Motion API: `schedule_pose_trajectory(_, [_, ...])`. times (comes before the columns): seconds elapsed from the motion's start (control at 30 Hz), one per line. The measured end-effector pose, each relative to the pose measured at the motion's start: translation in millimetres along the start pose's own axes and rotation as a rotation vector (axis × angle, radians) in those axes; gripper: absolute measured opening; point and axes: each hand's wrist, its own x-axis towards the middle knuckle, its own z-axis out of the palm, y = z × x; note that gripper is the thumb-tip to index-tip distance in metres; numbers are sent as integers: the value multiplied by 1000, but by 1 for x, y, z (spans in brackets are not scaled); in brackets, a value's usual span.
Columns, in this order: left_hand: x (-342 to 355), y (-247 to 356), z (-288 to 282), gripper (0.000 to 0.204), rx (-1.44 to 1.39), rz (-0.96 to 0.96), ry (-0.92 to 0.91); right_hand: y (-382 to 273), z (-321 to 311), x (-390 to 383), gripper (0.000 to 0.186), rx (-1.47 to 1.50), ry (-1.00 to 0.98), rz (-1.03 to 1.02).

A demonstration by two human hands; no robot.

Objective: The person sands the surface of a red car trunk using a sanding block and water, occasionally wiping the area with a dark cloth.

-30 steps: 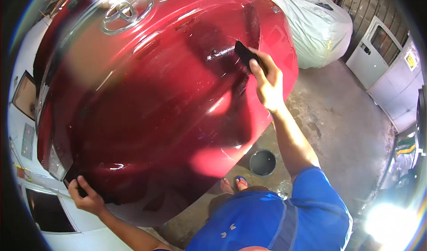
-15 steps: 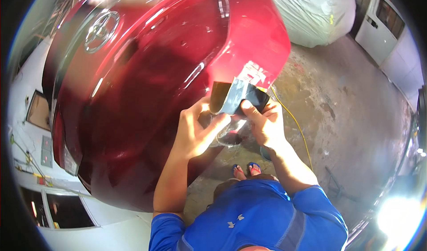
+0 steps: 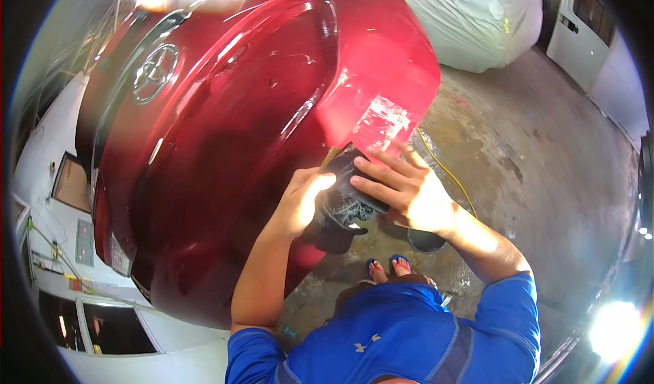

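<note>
My left hand [image 3: 300, 199] pinches the edge of a dark sheet that looks like sandpaper [image 3: 349, 169], with a tan strip showing at its upper left. My right hand [image 3: 412, 192] is open, its fingers spread over the sheet's right part. Both hands are in front of the rear corner of a red car [image 3: 225, 146]. Just beyond my fingers, a pale, scuffed patch [image 3: 385, 120] catches bright light on the paintwork. Under the sheet is a dark object with whitish marks [image 3: 347, 214]; its kind is unclear.
A dark round container [image 3: 426, 241] stands on the floor near my sandalled feet [image 3: 390, 268]. A yellow cord [image 3: 451, 174] runs along the concrete at right. Beyond is a vehicle under a pale cover [image 3: 470, 23]. A bright lamp [image 3: 616, 331] shines at lower right.
My right hand has gone from gripping the sheet with the thumb on top to lying spread over it. The sheet has turned and now shows mostly its dark face.
</note>
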Motion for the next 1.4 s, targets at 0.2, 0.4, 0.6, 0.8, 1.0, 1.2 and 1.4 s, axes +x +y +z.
schedule_pose_trajectory(0.2, [-23,-2,-22,32,167,-11,26,-13,22,38,54,338,-141,-61])
schedule_pose_trajectory(0.4, [-53,-28,-74,33,199,49,69,-38,62,56,69,386,-167,-210])
schedule_pose_trajectory(0.6, [-96,5,-62,35,264,134,243,-51,71,68,75,687,-186,-245])
schedule_pose_trajectory(0.8, [-173,61,-114,27,698,797,865,33,30,160,64,-48,269,-44])
schedule_pose_trajectory(1.0, [-188,21,-198,20,1328,960,1370,86,87,189,57,-368,-72,291])
schedule_pose_trajectory(1.2, [-181,9,-198,20,1586,797,1246,136,79,221,61,-454,76,417])
schedule_pose_trajectory(1.4, [-197,3,-207,24,1623,809,1298,49,102,171,64,-345,-48,274])
